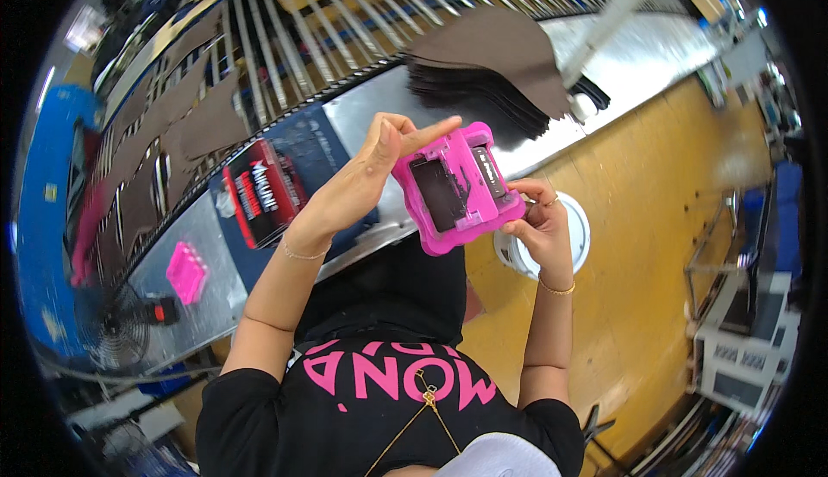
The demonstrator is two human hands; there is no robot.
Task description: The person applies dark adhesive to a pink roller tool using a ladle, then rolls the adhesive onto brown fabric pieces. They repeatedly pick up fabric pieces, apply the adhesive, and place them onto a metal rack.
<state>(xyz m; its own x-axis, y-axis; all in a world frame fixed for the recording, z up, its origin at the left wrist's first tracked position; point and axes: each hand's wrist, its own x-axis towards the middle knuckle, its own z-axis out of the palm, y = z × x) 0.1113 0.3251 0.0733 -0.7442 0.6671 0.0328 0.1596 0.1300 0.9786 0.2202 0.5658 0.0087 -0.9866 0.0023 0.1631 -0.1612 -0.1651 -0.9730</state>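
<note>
Between my two hands, above the table's near edge, is a bright pink plastic frame (444,240) with a wavy outline. It has a dark rectangular opening, a pink bar across it and a small black piece set in beside the bar. My left hand (379,158) grips its upper left side, one finger stretched along the top edge. At its lower right corner, my right hand (542,229) pinches the frame between thumb and fingers. Just beyond it lies a stack of dark brown cut sheets (492,50). What the frame's underside looks like is hidden.
A black and red package (263,192) lies on a dark blue sheet on the metal table (185,326). Left of it are a pink wavy piece (185,272) and a fan (116,326). Brown pieces (216,119) rest on slatted rollers. A white bucket (573,218) stands beneath my right hand.
</note>
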